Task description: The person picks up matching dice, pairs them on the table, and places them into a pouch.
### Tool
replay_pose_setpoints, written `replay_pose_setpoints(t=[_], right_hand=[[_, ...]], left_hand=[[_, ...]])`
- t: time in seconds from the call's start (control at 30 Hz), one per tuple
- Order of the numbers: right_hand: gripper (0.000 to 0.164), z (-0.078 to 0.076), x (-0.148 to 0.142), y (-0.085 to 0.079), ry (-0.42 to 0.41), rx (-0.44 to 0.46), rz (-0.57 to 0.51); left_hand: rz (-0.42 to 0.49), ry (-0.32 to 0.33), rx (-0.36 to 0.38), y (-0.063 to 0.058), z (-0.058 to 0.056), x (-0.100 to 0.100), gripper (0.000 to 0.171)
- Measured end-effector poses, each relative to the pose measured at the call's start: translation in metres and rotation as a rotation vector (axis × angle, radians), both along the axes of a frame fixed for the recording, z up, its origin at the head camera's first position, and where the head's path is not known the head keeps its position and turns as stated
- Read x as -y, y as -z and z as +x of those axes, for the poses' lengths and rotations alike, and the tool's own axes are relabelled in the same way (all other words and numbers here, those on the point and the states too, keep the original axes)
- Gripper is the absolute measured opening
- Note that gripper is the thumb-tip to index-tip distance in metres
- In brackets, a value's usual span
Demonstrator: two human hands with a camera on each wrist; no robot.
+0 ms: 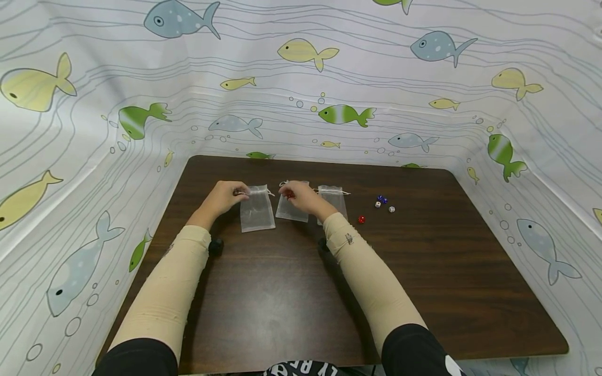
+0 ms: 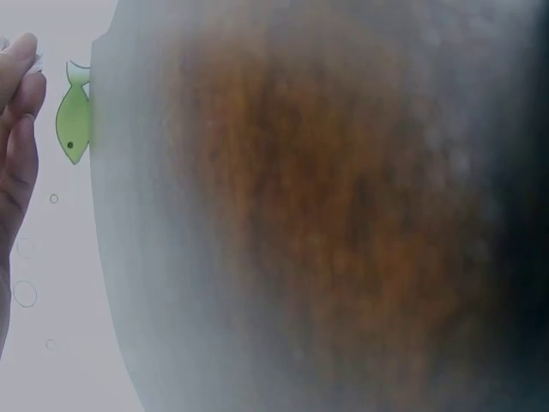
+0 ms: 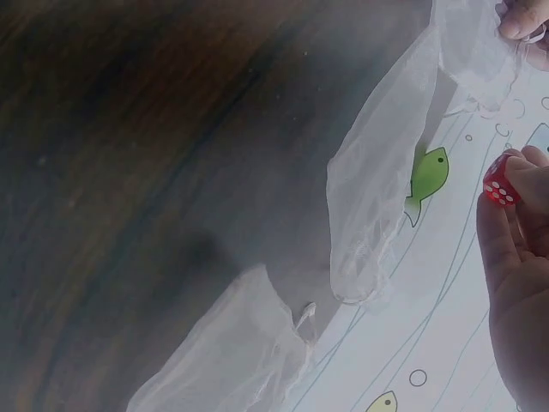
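My left hand [image 1: 224, 197] pinches the top edge of a white sheer drawstring pouch [image 1: 257, 215], the leftmost of three lying on the table. In the left wrist view a scrap of whitish cloth shows at those fingertips. Between thumb and fingers, my right hand [image 1: 305, 198] holds a red die [image 3: 500, 182] with white pips. That hand is above the middle pouch [image 1: 291, 211], apart from the left pouch. Part of the right pouch [image 1: 333, 196] lies behind the right wrist.
Another red die [image 1: 361, 219] lies right of the pouches. Farther right sit two blue dice [image 1: 384, 200] and two white dice [image 1: 392, 209]. The dark wooden table [image 1: 263, 308] is bordered by a fish-printed curtain [image 1: 273, 109] at its back and sides.
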State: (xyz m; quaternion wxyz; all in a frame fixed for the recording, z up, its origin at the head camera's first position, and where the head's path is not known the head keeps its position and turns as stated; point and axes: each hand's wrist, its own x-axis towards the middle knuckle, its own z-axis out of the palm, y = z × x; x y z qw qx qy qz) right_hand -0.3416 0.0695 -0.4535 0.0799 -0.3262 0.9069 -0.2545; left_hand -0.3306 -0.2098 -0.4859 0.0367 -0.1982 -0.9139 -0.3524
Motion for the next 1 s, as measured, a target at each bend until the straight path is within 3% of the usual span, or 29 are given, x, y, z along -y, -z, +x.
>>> replay_pose_setpoints(t=[1.0], right_hand=[[0.028, 0.003, 0.012, 0.001, -0.029, -0.021, 0.001]], left_hand=[[-0.004, 0.023, -0.021, -0.002, 0.000, -0.002, 0.014]])
